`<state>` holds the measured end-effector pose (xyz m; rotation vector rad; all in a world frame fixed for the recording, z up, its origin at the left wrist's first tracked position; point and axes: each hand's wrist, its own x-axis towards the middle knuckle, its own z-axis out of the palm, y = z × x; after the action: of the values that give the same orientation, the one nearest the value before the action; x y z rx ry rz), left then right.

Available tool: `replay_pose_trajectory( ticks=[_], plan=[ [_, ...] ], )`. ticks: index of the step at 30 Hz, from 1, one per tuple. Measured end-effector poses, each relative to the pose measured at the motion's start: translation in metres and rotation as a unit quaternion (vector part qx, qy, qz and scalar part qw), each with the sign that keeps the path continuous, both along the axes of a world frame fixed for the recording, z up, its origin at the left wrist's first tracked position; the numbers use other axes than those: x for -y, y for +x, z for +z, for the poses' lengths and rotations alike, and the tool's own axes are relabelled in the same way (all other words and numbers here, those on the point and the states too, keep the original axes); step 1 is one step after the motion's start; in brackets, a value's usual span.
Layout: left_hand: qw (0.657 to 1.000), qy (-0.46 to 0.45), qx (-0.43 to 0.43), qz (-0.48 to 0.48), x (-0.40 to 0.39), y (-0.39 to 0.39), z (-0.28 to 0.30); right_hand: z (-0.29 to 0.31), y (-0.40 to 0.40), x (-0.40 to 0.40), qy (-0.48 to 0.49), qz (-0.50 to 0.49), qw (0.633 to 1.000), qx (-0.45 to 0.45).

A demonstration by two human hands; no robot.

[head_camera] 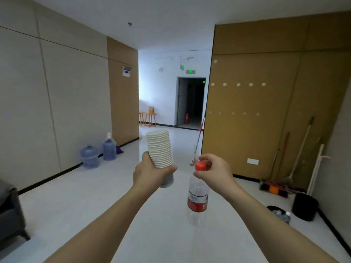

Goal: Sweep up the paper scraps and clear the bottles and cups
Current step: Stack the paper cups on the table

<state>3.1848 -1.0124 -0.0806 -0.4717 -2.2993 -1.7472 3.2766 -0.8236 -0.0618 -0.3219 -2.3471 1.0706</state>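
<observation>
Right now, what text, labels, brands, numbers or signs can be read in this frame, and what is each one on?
No text reads clearly.
Bottle held by the right hand: red label print, too blurred.
Green exit sign above the doorway: too small.
Cup stack in the left hand: no readable print.

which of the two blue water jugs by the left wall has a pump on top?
The taller blue water jug, farther along the wall: a white pump sits on its neck. The shorter blue jug nearer the camera has none.
</observation>
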Motion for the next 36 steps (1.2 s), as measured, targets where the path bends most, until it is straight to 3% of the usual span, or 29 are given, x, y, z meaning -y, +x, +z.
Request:
replay_pose_trajectory(
  ticks=[9,21,29,36],
  plan=[
    [0.988,0.019,-0.015,-0.155,-0.216,-0.058,0.012,-0.009,0.003,-0.189,-0.011,-0.138,0.990,-0.015],
    [0.947,0.022,0.020,-0.320,-0.505,-0.200,0.009,-0.006,-0.095,-0.435,-0.041,-0.272,0.961,-0.020],
    [0.933,-0.064,0.068,-0.348,-0.652,-0.258,-0.057,-0.096,-0.140,-0.566,-0.113,-0.345,0.929,0.064],
    [0.919,-0.143,0.173,-0.325,-0.776,-0.313,-0.157,-0.226,-0.191,-0.664,-0.180,-0.407,0.878,0.176]
  ],
)
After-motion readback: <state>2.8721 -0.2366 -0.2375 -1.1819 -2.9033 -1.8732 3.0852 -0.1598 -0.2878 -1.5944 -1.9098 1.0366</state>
